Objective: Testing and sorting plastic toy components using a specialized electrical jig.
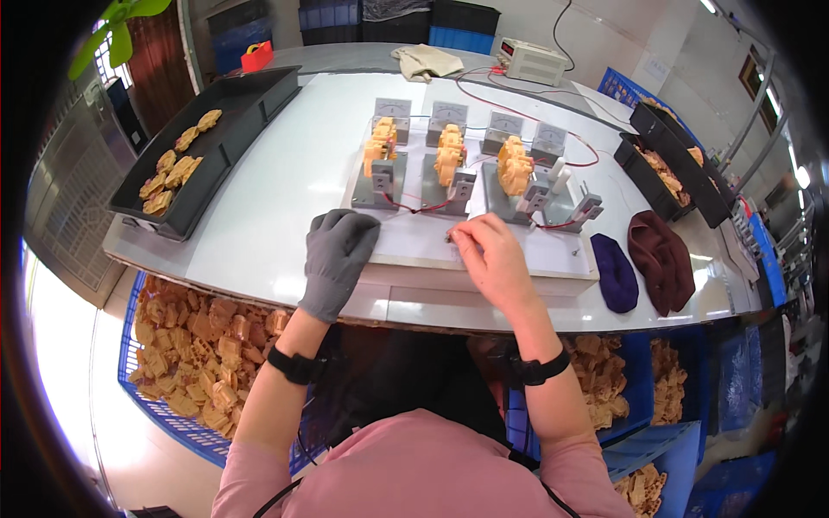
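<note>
My left hand (pixel 339 261), in a grey glove, is closed with its fingers curled at the front left of a white test board (pixel 393 257). Whatever it may hold is hidden. To its right my bare right hand (pixel 494 262) pinches a tiny dark piece (pixel 450 236), too small to name, over the board's front part. Behind the hands, three tan plastic parts (pixel 380 145), (pixel 450 155), (pixel 515 166) stand upright on grey metal fixtures (pixel 369 195). A further fixture (pixel 561 211) at the right bears white posts and no tan part. Red wires (pixel 419 210) link the fixtures' front blocks.
Dial meters (pixel 449 112) line the board's back. A black tray (pixel 194 211) with tan parts lies left; black bins (pixel 652 186) stand right, near purple (pixel 615 272) and maroon cloths (pixel 661 263). Below the table edge are blue crates (pixel 129 345) of tan parts. A power supply (pixel 531 62) sits behind.
</note>
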A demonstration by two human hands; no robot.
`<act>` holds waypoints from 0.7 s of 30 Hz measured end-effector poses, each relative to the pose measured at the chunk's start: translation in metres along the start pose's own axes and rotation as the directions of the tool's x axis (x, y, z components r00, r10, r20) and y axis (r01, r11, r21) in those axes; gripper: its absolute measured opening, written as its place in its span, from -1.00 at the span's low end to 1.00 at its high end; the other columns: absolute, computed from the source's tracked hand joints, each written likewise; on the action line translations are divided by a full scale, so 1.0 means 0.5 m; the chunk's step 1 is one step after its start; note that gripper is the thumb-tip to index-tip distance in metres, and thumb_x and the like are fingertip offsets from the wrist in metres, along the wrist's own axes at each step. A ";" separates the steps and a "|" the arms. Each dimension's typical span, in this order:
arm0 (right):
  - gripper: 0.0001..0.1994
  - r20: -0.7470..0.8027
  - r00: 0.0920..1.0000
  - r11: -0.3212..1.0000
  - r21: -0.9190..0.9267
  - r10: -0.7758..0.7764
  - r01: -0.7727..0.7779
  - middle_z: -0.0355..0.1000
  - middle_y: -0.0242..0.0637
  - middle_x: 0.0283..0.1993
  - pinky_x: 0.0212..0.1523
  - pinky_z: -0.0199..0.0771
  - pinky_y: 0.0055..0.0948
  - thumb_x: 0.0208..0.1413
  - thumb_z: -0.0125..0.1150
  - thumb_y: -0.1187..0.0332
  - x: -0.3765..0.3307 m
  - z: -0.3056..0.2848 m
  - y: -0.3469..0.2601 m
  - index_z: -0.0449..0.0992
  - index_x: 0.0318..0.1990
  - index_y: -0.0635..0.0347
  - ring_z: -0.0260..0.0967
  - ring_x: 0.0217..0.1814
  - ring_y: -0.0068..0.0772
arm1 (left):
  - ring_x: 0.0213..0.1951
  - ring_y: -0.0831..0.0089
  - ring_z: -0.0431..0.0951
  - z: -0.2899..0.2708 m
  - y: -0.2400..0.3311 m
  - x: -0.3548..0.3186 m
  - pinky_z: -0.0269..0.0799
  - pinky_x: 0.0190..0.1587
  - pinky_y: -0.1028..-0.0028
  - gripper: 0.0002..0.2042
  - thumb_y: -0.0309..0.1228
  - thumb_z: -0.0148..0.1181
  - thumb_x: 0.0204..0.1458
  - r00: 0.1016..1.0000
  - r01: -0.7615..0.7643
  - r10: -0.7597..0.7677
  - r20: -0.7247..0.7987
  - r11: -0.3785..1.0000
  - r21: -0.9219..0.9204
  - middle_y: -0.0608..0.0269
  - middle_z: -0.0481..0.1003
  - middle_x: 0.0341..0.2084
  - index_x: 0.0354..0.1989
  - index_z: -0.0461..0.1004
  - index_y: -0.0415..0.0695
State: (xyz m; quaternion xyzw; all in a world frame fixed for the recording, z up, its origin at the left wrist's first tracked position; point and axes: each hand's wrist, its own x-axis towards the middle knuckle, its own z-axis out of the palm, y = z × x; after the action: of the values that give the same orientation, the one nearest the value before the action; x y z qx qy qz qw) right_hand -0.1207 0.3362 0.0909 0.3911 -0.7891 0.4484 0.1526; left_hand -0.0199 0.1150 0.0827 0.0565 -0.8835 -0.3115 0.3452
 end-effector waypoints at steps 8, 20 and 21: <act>-0.92 -0.010 0.998 0.996 -0.070 -0.062 0.061 0.44 -0.23 -0.26 -0.20 0.44 -0.28 0.12 0.27 0.48 -0.002 0.002 -0.002 0.59 -0.23 0.24 0.42 -0.22 -0.15 | -0.03 0.23 0.41 0.006 0.009 -0.005 0.36 0.04 0.36 -0.89 -0.50 0.24 0.08 0.998 0.065 -0.065 0.004 0.997 0.051 0.20 0.50 -0.20 -0.22 0.57 -0.19; -0.93 -0.014 0.998 0.990 -0.124 -0.069 0.066 0.42 -0.34 -0.27 -0.16 0.36 -0.27 0.08 0.32 0.44 0.003 0.008 0.000 0.57 -0.28 0.12 0.40 -0.21 -0.23 | -0.05 0.21 0.42 0.018 0.010 -0.008 0.35 0.04 0.31 -0.89 -0.53 0.30 0.00 0.979 0.200 -0.202 -0.034 0.979 -0.050 0.24 0.53 -0.21 -0.28 0.59 -0.13; -0.93 -0.014 0.998 0.990 -0.126 -0.066 0.064 0.42 -0.34 -0.27 -0.16 0.36 -0.27 0.08 0.32 0.44 0.003 0.008 0.001 0.57 -0.28 0.12 0.40 -0.21 -0.23 | -0.05 0.21 0.42 0.018 0.010 -0.007 0.35 0.04 0.31 -0.89 -0.53 0.30 0.00 0.982 0.183 -0.186 -0.042 0.981 -0.059 0.24 0.53 -0.21 -0.28 0.59 -0.13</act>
State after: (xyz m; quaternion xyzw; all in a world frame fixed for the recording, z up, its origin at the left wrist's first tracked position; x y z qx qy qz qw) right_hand -0.1216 0.3320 0.0895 0.4023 -0.8011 0.3962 0.1986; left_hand -0.0225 0.1246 0.0785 0.1361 -0.8573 -0.3647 0.3368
